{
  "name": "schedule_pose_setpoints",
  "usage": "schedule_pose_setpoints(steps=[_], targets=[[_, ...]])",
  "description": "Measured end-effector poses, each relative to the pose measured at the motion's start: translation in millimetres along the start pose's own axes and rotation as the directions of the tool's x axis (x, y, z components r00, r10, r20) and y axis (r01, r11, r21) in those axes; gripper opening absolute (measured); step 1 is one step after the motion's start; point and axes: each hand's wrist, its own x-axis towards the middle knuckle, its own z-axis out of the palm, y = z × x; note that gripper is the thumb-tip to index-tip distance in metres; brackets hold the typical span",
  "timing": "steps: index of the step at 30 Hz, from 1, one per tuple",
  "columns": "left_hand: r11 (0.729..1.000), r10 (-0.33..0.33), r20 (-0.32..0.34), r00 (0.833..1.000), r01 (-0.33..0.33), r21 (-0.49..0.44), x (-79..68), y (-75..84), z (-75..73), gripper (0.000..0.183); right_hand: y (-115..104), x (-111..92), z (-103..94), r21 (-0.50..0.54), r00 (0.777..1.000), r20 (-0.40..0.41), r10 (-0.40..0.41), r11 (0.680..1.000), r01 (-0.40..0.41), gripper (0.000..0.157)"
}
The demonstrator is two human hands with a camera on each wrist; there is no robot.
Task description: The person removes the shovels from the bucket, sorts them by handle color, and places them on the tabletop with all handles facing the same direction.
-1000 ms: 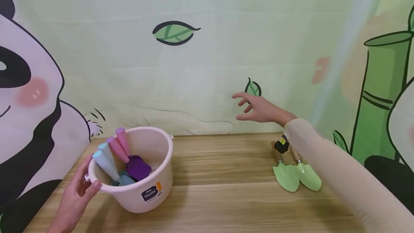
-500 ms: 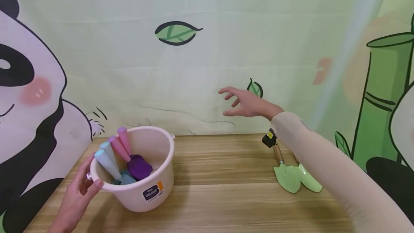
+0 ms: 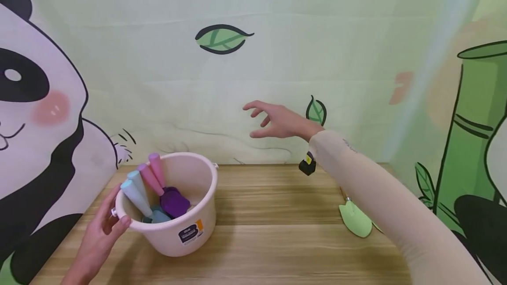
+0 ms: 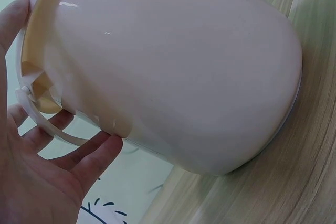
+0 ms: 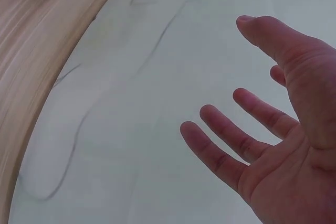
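My left hand (image 3: 96,237) holds the left side of a pale pink plastic bucket (image 3: 207,221). Its thumb lies at the near rim, and in the left wrist view the fingers (image 4: 98,162) bend against the outer wall beside the bucket's handle (image 4: 50,125). Inside lean tools with pink handles (image 3: 150,178) and light blue handles (image 3: 135,197); a purple blade (image 3: 175,202) and a teal blade (image 3: 160,217) show at the bottom. Raised in the air right of the bucket, my right hand (image 3: 275,120) has its fingers spread, holding nothing.
At right on the wooden table (image 3: 273,250) lies a light green trowel (image 3: 355,219), partly covered by my right sleeve (image 3: 368,184), with another green edge beside it. A cloth backdrop (image 3: 166,56) printed with pandas, leaves and bamboo stands behind the table.
My right hand has moved left through the air, away from the green trowels, and its sleeve now covers more of them. The left hand stays at the bucket. The view has shifted slightly.
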Motion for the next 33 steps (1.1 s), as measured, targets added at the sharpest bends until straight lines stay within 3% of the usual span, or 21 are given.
schedule_pose_setpoints(steps=[6,23,33], targets=[[1.0,-0.005,-0.001,1.0,0.005,0.005,0.5,1.1,0.0,0.074,-17,17,6.5,0.017,0.999,0.011,-0.033,0.999,0.033,0.073],[0.995,0.078,-0.032,0.996,-0.08,-0.056,0.1,-0.6,2.1,0.076,-60,54,24.9,0.05,0.993,0.064,-0.103,0.994,0.1,0.067],[0.997,0.039,-0.021,0.999,-0.04,-0.061,-1.5,-1.1,0.3,0.075,-77,75,42.8,0.071,0.983,0.097,-0.157,0.986,0.151,0.065]])
